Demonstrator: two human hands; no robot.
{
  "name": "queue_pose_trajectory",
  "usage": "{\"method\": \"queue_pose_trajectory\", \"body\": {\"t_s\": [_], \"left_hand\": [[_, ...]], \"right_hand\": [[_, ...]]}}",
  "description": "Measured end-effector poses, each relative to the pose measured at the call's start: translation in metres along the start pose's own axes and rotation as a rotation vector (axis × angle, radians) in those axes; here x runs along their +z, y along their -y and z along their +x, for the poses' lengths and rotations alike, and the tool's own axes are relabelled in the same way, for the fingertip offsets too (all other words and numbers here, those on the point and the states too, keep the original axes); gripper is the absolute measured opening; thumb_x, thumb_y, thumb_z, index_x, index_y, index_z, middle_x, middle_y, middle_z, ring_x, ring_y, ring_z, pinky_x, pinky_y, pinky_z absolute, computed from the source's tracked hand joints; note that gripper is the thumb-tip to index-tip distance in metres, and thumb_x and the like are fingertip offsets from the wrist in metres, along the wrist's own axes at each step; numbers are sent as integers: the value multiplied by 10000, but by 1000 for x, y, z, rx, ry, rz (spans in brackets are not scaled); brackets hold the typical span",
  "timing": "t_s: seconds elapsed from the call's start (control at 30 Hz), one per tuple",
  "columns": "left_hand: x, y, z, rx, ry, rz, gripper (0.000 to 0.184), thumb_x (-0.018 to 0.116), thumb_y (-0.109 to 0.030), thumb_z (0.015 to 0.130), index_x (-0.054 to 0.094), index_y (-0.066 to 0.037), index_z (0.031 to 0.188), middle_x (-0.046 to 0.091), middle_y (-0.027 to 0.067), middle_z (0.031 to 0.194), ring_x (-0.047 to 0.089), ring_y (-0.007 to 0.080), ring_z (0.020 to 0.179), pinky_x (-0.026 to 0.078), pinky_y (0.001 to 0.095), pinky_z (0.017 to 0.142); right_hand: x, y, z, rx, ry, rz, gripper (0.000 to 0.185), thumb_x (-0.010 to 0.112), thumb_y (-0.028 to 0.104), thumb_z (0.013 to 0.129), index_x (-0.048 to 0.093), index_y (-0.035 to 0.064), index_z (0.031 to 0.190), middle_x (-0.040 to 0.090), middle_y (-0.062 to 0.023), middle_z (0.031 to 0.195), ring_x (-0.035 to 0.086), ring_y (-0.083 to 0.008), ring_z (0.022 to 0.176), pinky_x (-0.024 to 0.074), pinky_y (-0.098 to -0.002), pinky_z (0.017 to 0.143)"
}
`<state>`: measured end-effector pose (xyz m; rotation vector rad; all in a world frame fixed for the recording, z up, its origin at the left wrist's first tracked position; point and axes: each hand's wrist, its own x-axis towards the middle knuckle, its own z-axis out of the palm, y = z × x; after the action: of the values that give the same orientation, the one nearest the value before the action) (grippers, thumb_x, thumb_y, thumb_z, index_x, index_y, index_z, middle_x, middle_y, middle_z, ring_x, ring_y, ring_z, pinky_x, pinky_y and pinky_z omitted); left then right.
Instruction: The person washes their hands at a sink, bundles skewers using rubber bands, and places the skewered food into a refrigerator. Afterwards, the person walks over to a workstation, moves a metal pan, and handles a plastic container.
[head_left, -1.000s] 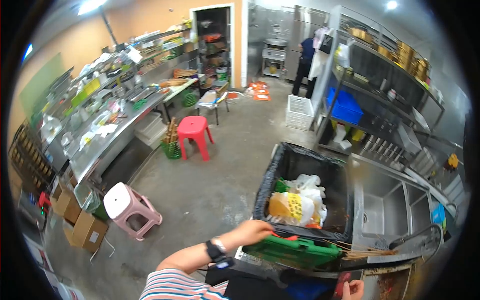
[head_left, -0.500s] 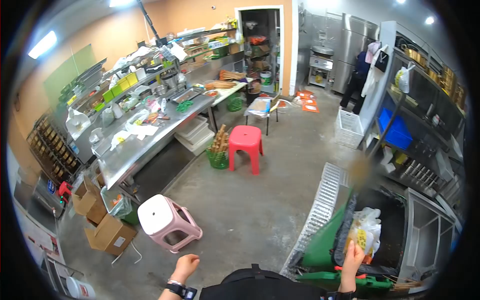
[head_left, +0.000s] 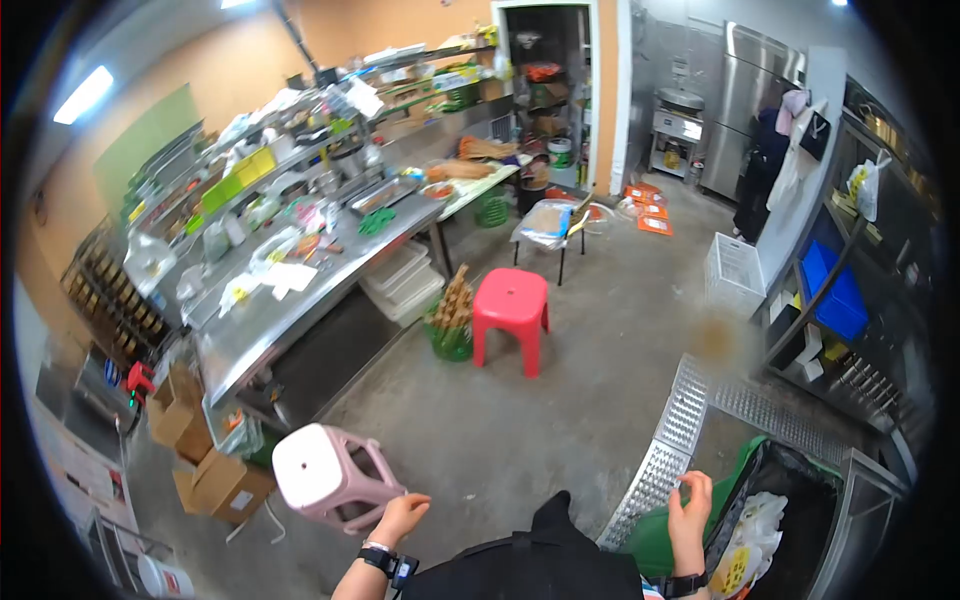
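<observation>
My left hand (head_left: 403, 518) hangs low in front of me, beside the pale pink stool (head_left: 310, 465) with a white top. Its fingers are loosely bent with nothing visible in them, and a dark band and device sit on the wrist. My right hand (head_left: 689, 510) is raised near the green waste bin (head_left: 745, 465), thumb and fingers apart and holding nothing I can see. Inside the bin's black liner lies a white plastic bag (head_left: 758, 535) with yellow print. I cannot tell whether the left hand touches the stool; they overlap in view.
A red stool (head_left: 511, 290) stands mid-floor beside a green basket of sticks (head_left: 450, 342). Metal floor grating (head_left: 662, 470) runs along the right. A cluttered steel table (head_left: 330, 268) is at left, cardboard boxes (head_left: 225, 485) below. A white crate (head_left: 735, 270) sits near the shelving.
The view has shifted, and the bin now appears lower and further right. My right hand has come away from over the bag, its fingers opening. My left hand's fingers have loosened. A foot now shows.
</observation>
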<state>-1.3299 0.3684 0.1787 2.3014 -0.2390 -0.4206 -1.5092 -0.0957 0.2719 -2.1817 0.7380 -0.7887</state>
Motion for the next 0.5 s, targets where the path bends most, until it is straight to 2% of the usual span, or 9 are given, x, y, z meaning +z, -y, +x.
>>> {"method": "queue_pose_trajectory", "body": {"t_s": [0.07, 0.13, 0.2, 0.23, 0.27, 0.3, 0.33, 0.37, 0.5], "left_hand": [[27, 54, 34, -122, 39, 50, 257, 625, -271, 814, 688, -64, 953, 686, 133, 905, 655, 268, 879, 504, 359, 773], [39, 80, 46, -533, 243, 15, 253, 609, -327, 809, 702, -104, 885, 689, 123, 879, 665, 272, 854, 509, 372, 757], [41, 102, 65, -220, 632, 640, 282, 596, -377, 807, 696, -130, 900, 689, 116, 868, 670, 279, 821, 517, 386, 732], [71, 174, 75, -6, 677, 711, 291, 597, -383, 802, 688, -134, 922, 688, 115, 865, 671, 286, 811, 520, 399, 717], [75, 164, 83, 217, 693, 785, 302, 599, -388, 797, 681, -137, 944, 687, 113, 863, 671, 293, 800, 524, 411, 703], [80, 168, 94, 222, 696, 788, 302, 599, -388, 797, 681, -137, 944, 687, 113, 863, 671, 293, 800, 524, 411, 703], [88, 169, 93, 197, 601, 749, 243, 618, -293, 755, 653, -114, 915, 668, 140, 876, 650, 312, 829, 515, 420, 735], [95, 160, 94, 170, 508, 708, 205, 638, -197, 712, 626, -90, 886, 650, 168, 889, 629, 332, 857, 506, 429, 766], [123, 128, 169, 222, 399, 724, 146, 610, -182, 720, 607, -97, 838, 641, 167, 854, 622, 351, 833, 500, 452, 751]], "right_hand": [[7, -8, 34, -87, 45, -95, 232, 628, 7, 689, 569, 42, 911, 531, -148, 1056, 528, -327, 1016, 413, -389, 894], [9, -18, 71, -70, 41, -78, 213, 634, 19, 688, 577, 40, 892, 541, -154, 1033, 538, -331, 1002, 421, -387, 889], [12, -21, 112, -72, 34, -38, 205, 629, 14, 692, 578, 40, 889, 553, -149, 986, 553, -324, 967, 437, -376, 860], [16, -28, 132, -58, 24, -22, 186, 627, 15, 704, 585, 41, 884, 561, -135, 941, 578, -299, 903, 462, -367, 800], [22, -34, 151, -55, 14, -21, 186, 627, 15, 704, 585, 41, 884, 561, -135, 941, 578, -299, 903, 462, -367, 800], [29, -40, 169, 35, 61, 24, 179, 629, 18, 712, 589, 41, 885, 564, -126, 931, 586, -284, 872, 468, -358, 769], [37, -45, 187, 125, 111, 67, 172, 630, 21, 719, 594, 42, 885, 567, -118, 921, 593, -269, 842, 474, -349, 738], [47, -47, 208, 116, 127, 50, 156, 636, 41, 732, 601, 45, 884, 577, -107, 900, 600, -250, 800, 479, -341, 699], [104, -77, 299, -53, 236, -43, 133, 627, 84, 756, 618, 64, 887, 594, -102, 853, 607, -244, 795, 486, -347, 708]]}}
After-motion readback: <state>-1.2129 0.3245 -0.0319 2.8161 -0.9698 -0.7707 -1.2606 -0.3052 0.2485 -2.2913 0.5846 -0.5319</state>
